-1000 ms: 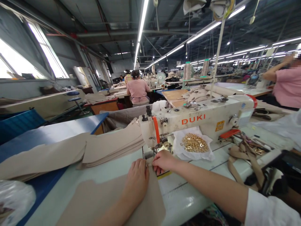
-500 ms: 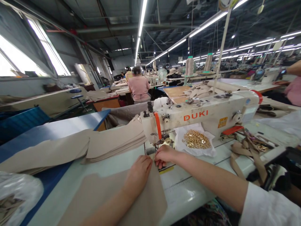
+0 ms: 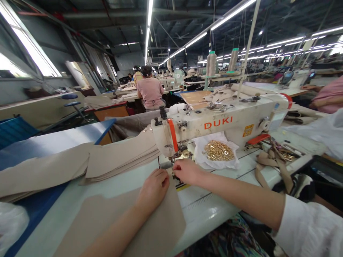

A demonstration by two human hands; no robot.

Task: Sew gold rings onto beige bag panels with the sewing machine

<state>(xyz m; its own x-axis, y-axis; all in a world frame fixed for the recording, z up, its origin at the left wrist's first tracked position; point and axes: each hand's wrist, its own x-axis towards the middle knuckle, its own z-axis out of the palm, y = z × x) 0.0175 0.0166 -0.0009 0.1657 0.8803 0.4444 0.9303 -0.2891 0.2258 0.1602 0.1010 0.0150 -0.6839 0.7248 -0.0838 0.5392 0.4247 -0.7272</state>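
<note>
A beige fabric piece (image 3: 150, 221) lies flat on the pale sewing table (image 3: 209, 210), its far corner under the needle of a cream DUKI sewing machine (image 3: 222, 123). My left hand (image 3: 153, 188) rests palm down on the fabric just before the needle, fingers curled slightly against the cloth. My right hand (image 3: 186, 171) sits beside it at the presser foot, fingers bent and pinching the fabric edge. Both hands nearly touch.
A stack of beige fabric pieces (image 3: 80, 166) lies left of the machine over a blue table (image 3: 53, 142). Gold rings (image 3: 218, 150) sit on white plastic under the machine arm. Beige straps (image 3: 273, 167) lie at right. Other workers sit behind and at far right.
Both hands and the fabric have stayed at the needle; my left fingers have curled in a little. The camera has tilted, shifting the scene slightly up and left.
</note>
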